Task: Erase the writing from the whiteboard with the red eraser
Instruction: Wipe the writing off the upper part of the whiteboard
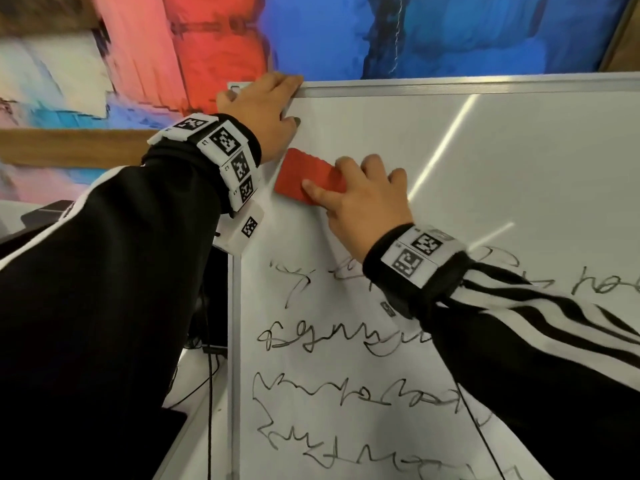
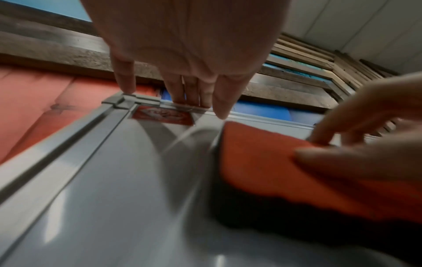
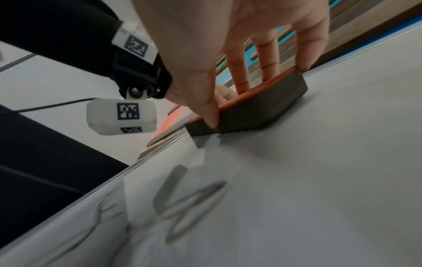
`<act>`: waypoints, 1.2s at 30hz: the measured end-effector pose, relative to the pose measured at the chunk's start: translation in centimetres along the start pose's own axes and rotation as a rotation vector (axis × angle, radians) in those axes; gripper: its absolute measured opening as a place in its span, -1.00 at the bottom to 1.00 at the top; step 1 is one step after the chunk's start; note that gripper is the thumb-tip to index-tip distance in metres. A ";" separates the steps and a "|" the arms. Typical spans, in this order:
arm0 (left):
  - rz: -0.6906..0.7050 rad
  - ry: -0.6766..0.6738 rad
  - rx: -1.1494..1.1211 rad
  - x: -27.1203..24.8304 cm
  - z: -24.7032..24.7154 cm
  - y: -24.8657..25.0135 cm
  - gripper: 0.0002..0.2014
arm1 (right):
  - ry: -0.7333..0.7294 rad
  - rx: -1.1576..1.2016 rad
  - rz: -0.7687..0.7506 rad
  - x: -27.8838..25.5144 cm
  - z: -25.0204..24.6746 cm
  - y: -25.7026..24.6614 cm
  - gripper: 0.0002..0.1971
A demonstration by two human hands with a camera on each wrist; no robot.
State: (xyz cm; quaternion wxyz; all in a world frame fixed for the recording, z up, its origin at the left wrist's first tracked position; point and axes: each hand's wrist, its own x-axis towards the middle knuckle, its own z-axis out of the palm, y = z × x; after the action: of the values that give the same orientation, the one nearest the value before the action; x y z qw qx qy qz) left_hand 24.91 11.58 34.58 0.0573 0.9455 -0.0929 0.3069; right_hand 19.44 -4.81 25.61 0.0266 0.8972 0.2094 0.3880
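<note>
- Red eraser [image 1: 309, 176] pressed flat on the whiteboard [image 1: 485, 161], near the upper left corner, just below the left hand [image 1: 261, 105] and apart from the written lines.
- Held by the right hand [image 1: 363, 199]: thumb on the near long edge, the other fingers [image 3: 303, 52] curled over the far edge, so closed around the eraser from both sides.
- Seen from the right wrist view as a red top [image 3: 230, 103] over a dark grey felt pad [image 3: 262, 101], the pad touching the board surface.
- Left hand resting on the top left corner of the whiteboard, fingers [image 2: 219, 101] quite straight and close together, tips lying over the grey metal frame [image 2: 68, 137]; thumb on the white surface below the frame.
- Small red sticker [image 2: 162, 115] on the board, right inside that corner, just under the left fingertips.
- Black handwriting [image 1: 346, 393] in several lines on the lower part of the board, below the right wrist; upper part white, with bright light streaks.
- Both wrists wrapped in black bands with white marker tags [image 1: 225, 140]; black sleeves with white stripes [image 1: 540, 306].
- Behind the board, a blurred red and blue surface [image 1: 311, 32] and a wooden edge [image 1: 69, 147].
- Black cable [image 1: 210, 410] hanging at the left side of the board.
</note>
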 end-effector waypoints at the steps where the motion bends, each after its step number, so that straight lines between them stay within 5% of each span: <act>1: -0.003 0.004 0.001 0.0 0.1 0.1 -0.45 | -0.043 -0.016 -0.003 0.8 -0.4 -0.4 -0.52; 7: 0.001 0.020 -0.006 0.0 0.2 -0.3 -0.45 | -0.195 -0.015 -0.272 -1.6 0.7 -2.4 -0.39; 10: -0.004 0.016 -0.015 -0.1 0.0 -0.4 -0.44 | -0.156 0.034 -0.348 -5.6 2.0 -1.2 -0.35; 17: -0.013 0.015 -0.014 0.0 0.3 0.1 -0.43 | 0.070 0.036 -0.062 -4.8 1.4 1.1 -0.47; 23: -0.011 0.038 -0.014 -0.3 0.3 0.2 -0.43 | -0.073 0.071 -0.336 -8.1 2.6 -2.8 -0.37; 30: -0.019 0.047 -0.010 -0.1 0.7 0.1 -0.42 | 0.022 0.117 -0.009 -5.6 2.2 -2.8 -0.38; 36: -0.019 0.077 -0.020 -0.1 1.0 0.0 -0.40 | -0.036 0.155 -0.218 -11.0 4.2 -3.9 -0.41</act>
State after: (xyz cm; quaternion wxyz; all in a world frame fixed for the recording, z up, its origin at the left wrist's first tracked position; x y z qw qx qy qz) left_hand 25.42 11.47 33.73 0.0734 0.9332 -0.0846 0.3416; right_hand 14.30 -5.18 14.32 0.0031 0.8752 0.3345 0.3494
